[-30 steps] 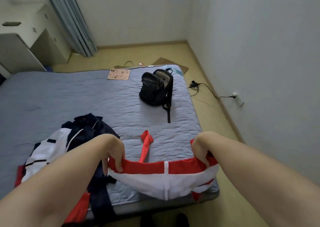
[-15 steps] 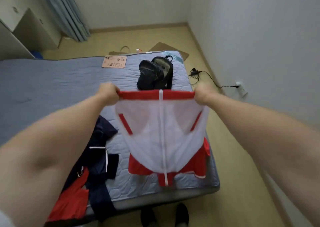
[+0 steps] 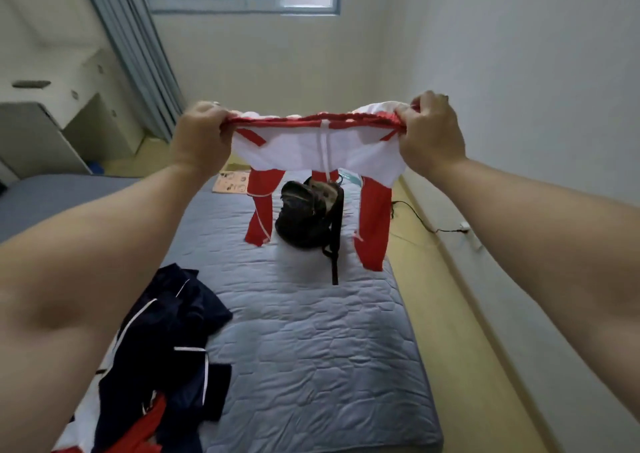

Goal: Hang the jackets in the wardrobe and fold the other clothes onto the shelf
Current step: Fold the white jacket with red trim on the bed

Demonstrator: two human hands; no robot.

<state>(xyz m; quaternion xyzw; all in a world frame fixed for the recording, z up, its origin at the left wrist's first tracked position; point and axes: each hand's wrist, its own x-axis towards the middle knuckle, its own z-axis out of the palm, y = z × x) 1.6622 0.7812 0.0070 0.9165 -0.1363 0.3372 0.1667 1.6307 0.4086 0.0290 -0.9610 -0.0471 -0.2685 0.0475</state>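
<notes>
Both hands, left [image 3: 202, 137] and right [image 3: 431, 130], pinch the jacket [image 3: 311, 144] aloft; its swinging sleeves could snag the backpack [image 3: 306, 215].

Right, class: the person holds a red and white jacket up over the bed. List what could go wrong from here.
1. The left hand and right hand pinch only the bunched top edge of the red and white jacket; a slip could drop it.
2. Its hanging sleeves might catch the backpack on the bed.
3. The dark clothes heaped at the bed's near edge could slide off.
</notes>
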